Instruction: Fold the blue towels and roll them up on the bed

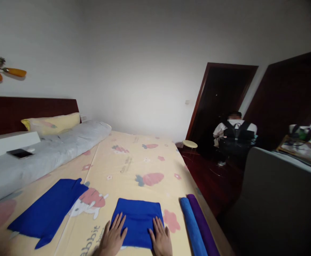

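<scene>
A blue cloth (138,224), folded into a rough square, lies on the bed in front of me. My left hand (114,233) rests flat on its left edge with the fingers spread. On the right edge my right hand (161,234) lies flat too, fingers stretched out. A faint crease runs across the cloth between the hands. Farther left, a second blue cloth (50,209) is spread unevenly, one corner sticking out. To the right of my right hand are a rolled blue towel (194,227) and a rolled purple towel (202,222), side by side.
The bed's cream sheet (134,160) has carrot and rabbit prints. A grey bedding roll (72,138) bears a phone (20,153), with a pillow (54,124) behind. A stool (190,144) stands past the bed's edge. A person (235,133) sits near the dark door (219,96).
</scene>
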The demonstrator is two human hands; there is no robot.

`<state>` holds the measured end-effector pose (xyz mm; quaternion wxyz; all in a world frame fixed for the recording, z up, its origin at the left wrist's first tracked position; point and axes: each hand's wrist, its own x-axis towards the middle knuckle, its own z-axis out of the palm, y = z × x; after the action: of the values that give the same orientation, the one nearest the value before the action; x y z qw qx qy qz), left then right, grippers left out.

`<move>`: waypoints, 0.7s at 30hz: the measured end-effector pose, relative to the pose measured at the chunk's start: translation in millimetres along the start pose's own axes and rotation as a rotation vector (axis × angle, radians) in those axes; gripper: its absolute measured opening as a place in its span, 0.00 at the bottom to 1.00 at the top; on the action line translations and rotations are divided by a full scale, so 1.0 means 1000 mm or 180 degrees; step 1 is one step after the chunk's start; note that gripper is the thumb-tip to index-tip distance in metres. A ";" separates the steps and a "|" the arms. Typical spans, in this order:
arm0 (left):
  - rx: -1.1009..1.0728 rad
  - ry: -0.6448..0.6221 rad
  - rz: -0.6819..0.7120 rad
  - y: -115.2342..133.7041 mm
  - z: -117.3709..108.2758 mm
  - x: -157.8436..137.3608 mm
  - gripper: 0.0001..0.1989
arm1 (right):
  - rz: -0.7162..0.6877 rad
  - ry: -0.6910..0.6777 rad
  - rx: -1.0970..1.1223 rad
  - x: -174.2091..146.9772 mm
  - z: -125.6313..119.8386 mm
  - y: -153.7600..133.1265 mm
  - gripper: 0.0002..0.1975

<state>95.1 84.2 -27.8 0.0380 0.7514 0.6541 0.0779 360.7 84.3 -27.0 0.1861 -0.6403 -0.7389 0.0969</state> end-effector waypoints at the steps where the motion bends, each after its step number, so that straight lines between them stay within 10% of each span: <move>1: 0.0021 -0.0041 -0.0091 -0.001 -0.003 0.001 0.27 | 0.0108 0.0013 -0.0033 0.002 -0.003 0.003 0.30; 6: 0.0177 0.0313 0.0012 0.007 -0.007 -0.005 0.26 | 0.0102 0.0120 -0.0150 -0.005 -0.001 0.001 0.31; 13: 0.0183 0.0812 0.1620 -0.031 -0.010 -0.055 0.30 | -0.1348 0.0433 -0.0401 -0.057 0.014 0.063 0.23; 21: 0.0039 0.0532 0.0637 -0.055 -0.012 -0.069 0.28 | -0.0938 0.0433 -0.0119 -0.067 -0.020 0.051 0.22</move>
<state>30.0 22.8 -29.2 -0.0291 0.8041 0.5772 0.1397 423.1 24.5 -38.1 0.2359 -0.5334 -0.8122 0.0112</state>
